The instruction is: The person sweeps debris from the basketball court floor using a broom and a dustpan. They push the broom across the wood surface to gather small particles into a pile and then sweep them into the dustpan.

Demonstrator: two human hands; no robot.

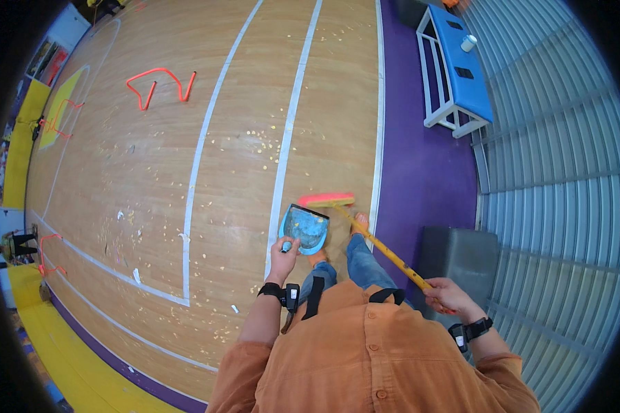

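My left hand [284, 256] grips the handle of a light-blue dustpan [306, 227], which has a dark front lip and some pale bits in its pan. In my right hand [449, 296] is the upper part of a broom's yellow stick [387, 251]. The pink-and-yellow broom head [326, 200] is at the floor just beyond the dustpan's lip and looks blurred. Both stand in front of my bare feet. Pale yellow flakes [262, 143] lie scattered over the wood-look floor [237, 206], mostly ahead and to the left.
Orange tube frames [160, 72] stand on the floor at the left. A blue-topped bench [460, 67] with a white cup [468, 43] is at the right, by a corrugated metal wall [558, 217]. A dark padded block [460, 258] sits near my right side. Another person [18, 244] stands far left.
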